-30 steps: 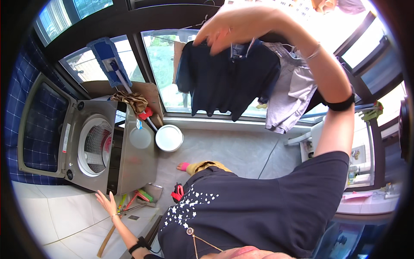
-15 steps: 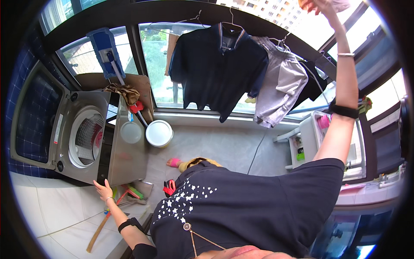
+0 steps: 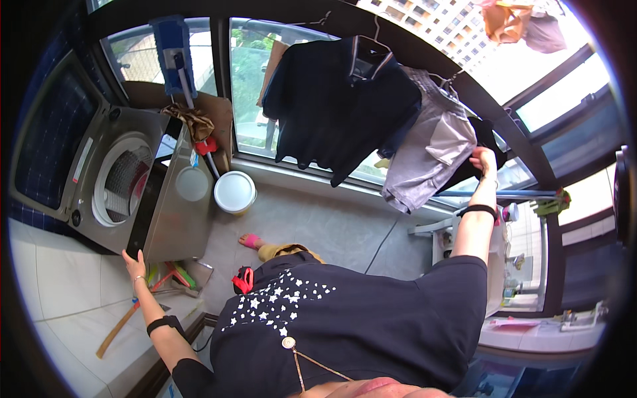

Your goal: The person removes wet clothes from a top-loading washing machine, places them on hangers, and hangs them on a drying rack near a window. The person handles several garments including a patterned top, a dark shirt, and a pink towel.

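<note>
"What's nearest on my feed?"

"I've got the wearer's black T-shirt with white stars, a round pendant lying over it, lower centre of the frame."

"And the left hand?"

"Lower left. I see thumb and fingers spread at the front corner of the washing machine, touching its edge, clenched on nothing. The top-loader fills the left side, its lid raised and a pink item in the drum."

"Right hand?"

"Right of centre, fingers bent, right beside the edge of the grey shorts. I can't tell from here whether they grasp the fabric. The shorts hang toward the upper right, a black garment partly hidden behind them."

"Beyond that?"

"A navy polo shirt hanging at upper centre, overlapping the shorts. Left of centre I have a white lidded bucket on the floor, and a blue flat mop upright above it. Farthest, an apartment building at the upper right."
</note>
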The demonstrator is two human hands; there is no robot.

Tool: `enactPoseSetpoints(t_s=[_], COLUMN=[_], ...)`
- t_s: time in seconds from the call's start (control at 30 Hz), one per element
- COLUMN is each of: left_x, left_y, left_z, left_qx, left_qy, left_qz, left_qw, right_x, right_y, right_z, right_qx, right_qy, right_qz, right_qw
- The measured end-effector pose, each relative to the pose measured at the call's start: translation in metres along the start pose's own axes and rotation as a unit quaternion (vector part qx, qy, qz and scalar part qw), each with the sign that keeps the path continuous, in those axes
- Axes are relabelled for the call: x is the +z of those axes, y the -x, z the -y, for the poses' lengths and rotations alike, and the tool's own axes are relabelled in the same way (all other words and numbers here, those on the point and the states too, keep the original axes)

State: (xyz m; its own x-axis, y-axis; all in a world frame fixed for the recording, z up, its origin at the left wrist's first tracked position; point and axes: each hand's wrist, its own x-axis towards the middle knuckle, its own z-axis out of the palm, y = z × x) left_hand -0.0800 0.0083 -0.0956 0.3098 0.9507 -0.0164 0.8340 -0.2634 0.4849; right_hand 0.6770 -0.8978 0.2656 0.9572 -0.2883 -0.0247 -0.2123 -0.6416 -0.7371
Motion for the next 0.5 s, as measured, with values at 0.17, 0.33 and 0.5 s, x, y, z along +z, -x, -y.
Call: enactPoseSetpoints(t_s=[0.17,0.33,0.5], left_x=[-0.002,0.0,0.001], left_y=[0.005,0.009,0.013], left_z=[-0.006,-0.009,-0.016], left_qx=[-0.049,0.014,0.042], left_qy=[0.017,0.05,0.003], left_qz=[0.019,-0.029,-0.084], left_qw=[0.998,0.998,0.996], right_x=[0.017,0.144,0.348], right_y=[-0.001,0.062,0.178], right_z=[-0.081,-0.169,-0.146], right_qx=[0.281,0.057,-0.201], right_qy=[0.254,0.581,0.491], right_qz=[0.1,0.471,0.683], right_qw=[0.92,0.661,0.502])
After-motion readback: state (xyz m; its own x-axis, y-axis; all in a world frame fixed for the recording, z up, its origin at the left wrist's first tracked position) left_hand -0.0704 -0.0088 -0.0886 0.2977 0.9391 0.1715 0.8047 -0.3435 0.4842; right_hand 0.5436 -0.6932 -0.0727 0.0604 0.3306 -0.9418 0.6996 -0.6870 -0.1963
